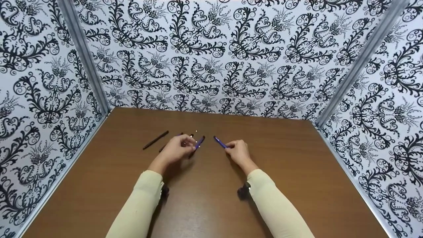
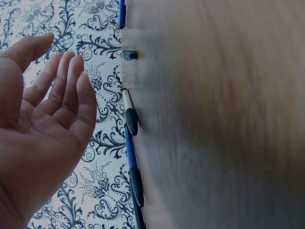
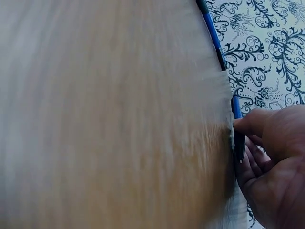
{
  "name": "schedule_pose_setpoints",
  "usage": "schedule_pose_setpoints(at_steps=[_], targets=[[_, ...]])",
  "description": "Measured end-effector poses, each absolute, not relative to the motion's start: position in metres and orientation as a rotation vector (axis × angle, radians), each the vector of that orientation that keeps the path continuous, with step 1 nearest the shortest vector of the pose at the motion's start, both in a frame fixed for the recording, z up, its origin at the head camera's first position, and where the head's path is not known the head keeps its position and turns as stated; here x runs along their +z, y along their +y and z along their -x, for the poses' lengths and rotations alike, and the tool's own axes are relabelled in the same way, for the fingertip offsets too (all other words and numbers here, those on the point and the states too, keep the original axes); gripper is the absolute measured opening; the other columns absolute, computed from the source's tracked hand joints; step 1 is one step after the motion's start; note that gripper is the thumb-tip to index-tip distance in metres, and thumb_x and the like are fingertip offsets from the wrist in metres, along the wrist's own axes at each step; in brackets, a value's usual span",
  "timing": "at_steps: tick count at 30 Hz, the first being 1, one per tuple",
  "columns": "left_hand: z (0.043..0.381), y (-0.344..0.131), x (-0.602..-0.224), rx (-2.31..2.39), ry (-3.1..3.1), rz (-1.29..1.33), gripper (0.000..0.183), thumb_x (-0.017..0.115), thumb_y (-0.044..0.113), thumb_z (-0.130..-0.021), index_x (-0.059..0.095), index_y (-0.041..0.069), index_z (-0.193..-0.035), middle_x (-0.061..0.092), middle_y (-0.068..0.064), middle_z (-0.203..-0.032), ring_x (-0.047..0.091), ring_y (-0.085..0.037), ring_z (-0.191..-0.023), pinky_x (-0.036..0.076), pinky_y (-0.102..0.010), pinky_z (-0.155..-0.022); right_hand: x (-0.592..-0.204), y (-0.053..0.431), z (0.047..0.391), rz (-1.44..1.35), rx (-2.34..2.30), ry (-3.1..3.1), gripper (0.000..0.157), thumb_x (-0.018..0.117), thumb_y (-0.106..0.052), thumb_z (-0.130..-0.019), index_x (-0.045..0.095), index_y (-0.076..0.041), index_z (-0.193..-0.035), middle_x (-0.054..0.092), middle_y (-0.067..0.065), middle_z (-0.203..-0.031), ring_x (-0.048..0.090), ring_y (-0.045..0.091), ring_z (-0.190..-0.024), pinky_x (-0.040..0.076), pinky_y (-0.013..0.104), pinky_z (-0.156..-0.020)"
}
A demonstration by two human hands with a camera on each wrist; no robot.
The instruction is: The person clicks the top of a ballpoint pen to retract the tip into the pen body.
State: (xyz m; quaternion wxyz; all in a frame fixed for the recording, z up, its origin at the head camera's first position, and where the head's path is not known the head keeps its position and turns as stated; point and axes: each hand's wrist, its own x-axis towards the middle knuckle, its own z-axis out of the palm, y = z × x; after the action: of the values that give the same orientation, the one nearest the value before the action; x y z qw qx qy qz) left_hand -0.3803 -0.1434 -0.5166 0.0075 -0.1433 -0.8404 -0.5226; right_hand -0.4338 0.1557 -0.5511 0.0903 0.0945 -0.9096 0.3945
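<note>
My right hand (image 1: 239, 152) pinches a blue pen (image 1: 219, 142) between thumb and fingers, low over the table on the right of the middle. In the right wrist view the pen's dark grip and tip (image 3: 239, 150) show beside the curled fingers. My left hand (image 1: 176, 148) is close over several pens, its fingers loose and nothing held between them in the left wrist view. Beside its fingertips lies a blue pen with a dark end (image 1: 200, 141). A black pen (image 1: 155, 140) lies farther left. Other pens are partly hidden behind the left hand.
The brown wooden table (image 1: 208, 205) is bounded by patterned walls (image 1: 205, 59) at the back and both sides. Grey posts (image 1: 84, 49) stand at the back corners. In the left wrist view, a white pen with a black grip (image 2: 130, 114) lies among the others.
</note>
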Motion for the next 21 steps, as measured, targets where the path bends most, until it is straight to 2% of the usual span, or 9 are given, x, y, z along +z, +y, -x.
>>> schedule_pose_setpoints(at_steps=[7,15,21], targets=[[0.38,-0.144,-0.515,-1.66,-2.615,0.442,0.021,0.075,0.006,-0.103,0.075,0.005,-0.124,0.075,-0.007,-0.107,0.068,-0.032,-0.103,0.055,-0.035,-0.084,-0.551,0.162,0.433,-0.28,1.292,-2.68,0.01,0.081,-0.003,-0.097,0.088,-0.004,-0.105,0.083,0.009,-0.102,0.073,0.027,-0.101,0.059,0.043,-0.09],[0.38,-0.138,-0.512,-1.645,-2.6,0.424,0.022,0.075,0.006,-0.104,0.074,-0.001,-0.125,0.076,-0.006,-0.108,0.069,-0.029,-0.103,0.055,-0.037,-0.09,-0.537,0.163,0.429,-0.414,1.273,-2.587,0.013,0.081,-0.001,-0.096,0.087,-0.002,-0.107,0.08,0.012,-0.103,0.072,0.032,-0.104,0.058,0.048,-0.094],[0.38,-0.132,-0.51,-1.631,-2.554,0.413,0.023,0.074,0.004,-0.103,0.073,0.0,-0.126,0.076,-0.008,-0.111,0.069,-0.024,-0.103,0.056,-0.039,-0.091,-0.526,0.159,0.424,-0.478,1.289,-2.535,0.015,0.081,0.002,-0.092,0.086,0.0,-0.106,0.078,0.01,-0.098,0.072,0.028,-0.095,0.058,0.037,-0.086]])
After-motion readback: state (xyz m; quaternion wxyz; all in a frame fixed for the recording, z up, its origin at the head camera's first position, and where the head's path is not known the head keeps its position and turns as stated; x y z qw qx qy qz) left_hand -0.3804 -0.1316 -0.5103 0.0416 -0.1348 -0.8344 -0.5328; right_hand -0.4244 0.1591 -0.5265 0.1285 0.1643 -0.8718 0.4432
